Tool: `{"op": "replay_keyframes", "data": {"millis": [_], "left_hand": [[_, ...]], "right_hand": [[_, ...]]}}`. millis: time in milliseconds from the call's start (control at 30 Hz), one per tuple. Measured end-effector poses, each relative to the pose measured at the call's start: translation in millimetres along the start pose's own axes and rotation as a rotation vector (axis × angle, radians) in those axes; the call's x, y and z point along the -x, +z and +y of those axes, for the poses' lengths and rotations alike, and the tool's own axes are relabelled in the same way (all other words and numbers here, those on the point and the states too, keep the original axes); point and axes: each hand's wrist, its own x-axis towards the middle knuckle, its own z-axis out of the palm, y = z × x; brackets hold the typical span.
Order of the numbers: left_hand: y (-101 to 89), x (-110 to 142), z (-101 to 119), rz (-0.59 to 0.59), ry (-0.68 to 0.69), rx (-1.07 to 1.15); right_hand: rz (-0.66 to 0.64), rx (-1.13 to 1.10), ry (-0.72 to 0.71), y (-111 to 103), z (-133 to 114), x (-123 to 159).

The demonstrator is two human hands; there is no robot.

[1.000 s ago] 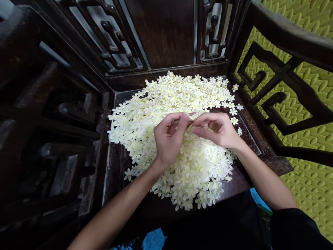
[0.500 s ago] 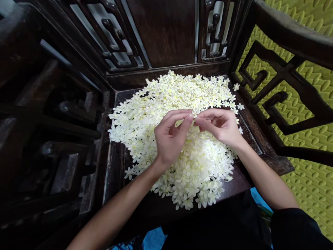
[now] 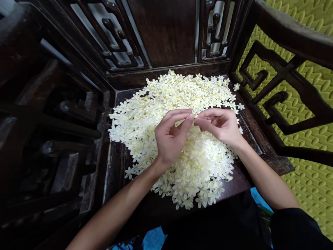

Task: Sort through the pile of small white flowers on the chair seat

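A small white flower [image 3: 195, 113] is pinched between my two hands, its petals showing at the fingertips. My left hand [image 3: 173, 135] is closed on it with thumb and forefinger from the left. From the right, my right hand [image 3: 221, 125] grips the same flower in a pinch, its other fingers curled. Below and around both hands spreads a large heap of loose white flowers [image 3: 145, 118] with pale yellow centres. The underside of the held flower is hidden by my fingertips.
The heap lies on a dark wooden chair seat [image 3: 238, 180]. A carved backrest [image 3: 169, 34] rises behind it, with an openwork armrest [image 3: 293, 76] on the right. Another dark carved wooden piece [image 3: 70, 149] stands at left. Yellow-green textured matting [image 3: 309, 187] lies beyond the right armrest.
Almost nothing differs. Both hands keep the pinch in the same place, and the held flower shows slightly more of its petals between the fingertips.
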Motion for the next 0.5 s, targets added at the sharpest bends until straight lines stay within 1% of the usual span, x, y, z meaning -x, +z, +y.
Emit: {"op": "replay_keyframes", "data": {"millis": [233,500], "left_hand": [[1.0,-0.4,2.4,0.008,-0.007,-0.004],[0.6,-0.5,2.6,-0.013,-0.031,0.016]], "right_hand": [[-0.008,-0.010,-0.009,-0.1,0.5,-0.3],[-0.029,0.011,-0.007,-1.3,0.1,0.0]]}}
